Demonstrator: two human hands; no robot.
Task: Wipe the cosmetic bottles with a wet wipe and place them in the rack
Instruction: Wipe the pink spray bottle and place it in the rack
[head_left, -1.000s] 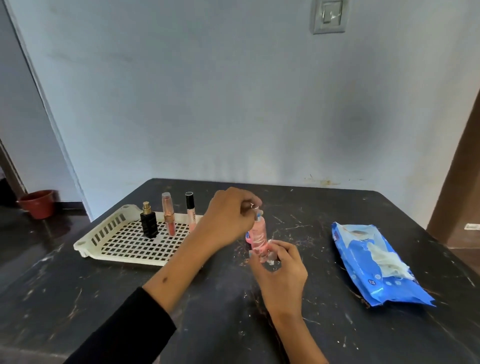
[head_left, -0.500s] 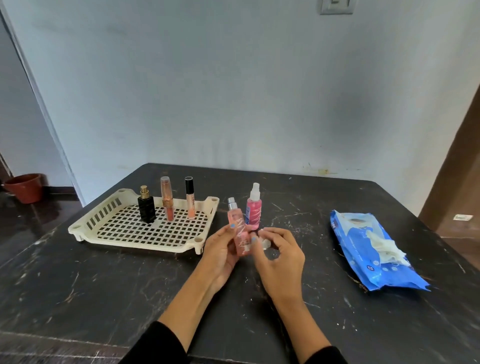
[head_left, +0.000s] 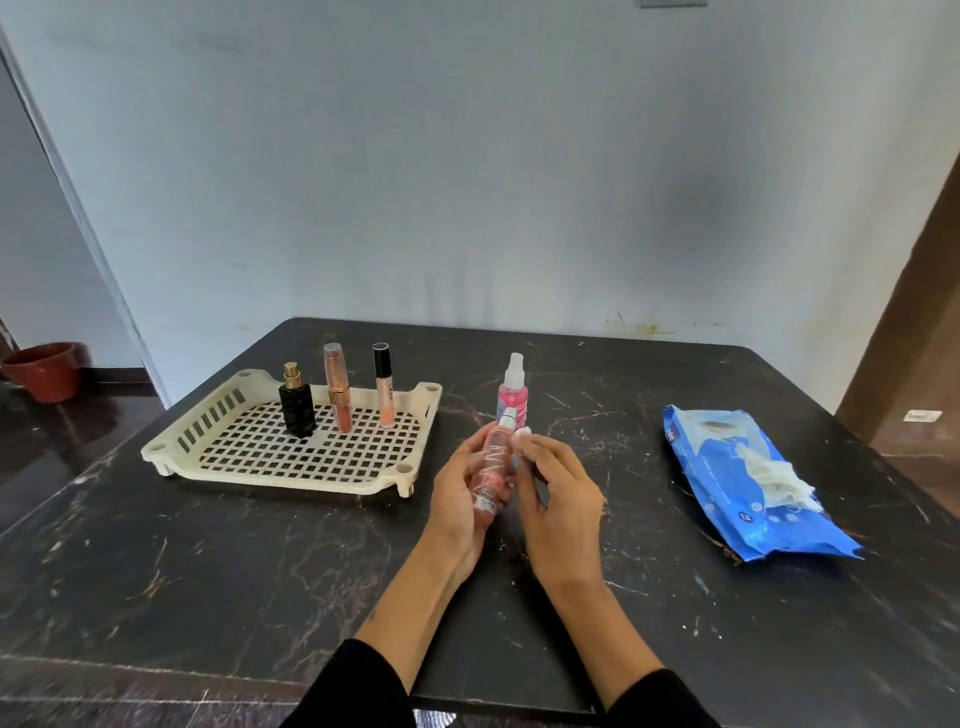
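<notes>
The pale pink spray bottle (head_left: 493, 466) is lying tilted in the left hand (head_left: 464, 499), with its silver nozzle pointing up and away and its base resting low against the palm. The left fingers are curling around the bottle from the left side, so this hand is closed on it, above the dark marble table (head_left: 218, 561). The right hand (head_left: 558, 499) is coming against the upper part of the bottle from the right; its fingertips are pinched together on a small white piece (head_left: 521, 434), probably a wipe or a cap, I cannot tell which. This piece is sitting just beside the nozzle.

Just behind the hands, a second pink spray bottle (head_left: 513, 397) with a white top is standing upright on the table. To the left, the cream plastic rack (head_left: 260, 462) is holding three things upright along its far side: a black perfume bottle (head_left: 297, 408), a rose-gold lipstick (head_left: 337, 389) and a lip gloss tube (head_left: 383, 387). Well apart on the right, the blue wet wipe pack (head_left: 748, 483) is lying open with one wipe sticking out.
</notes>
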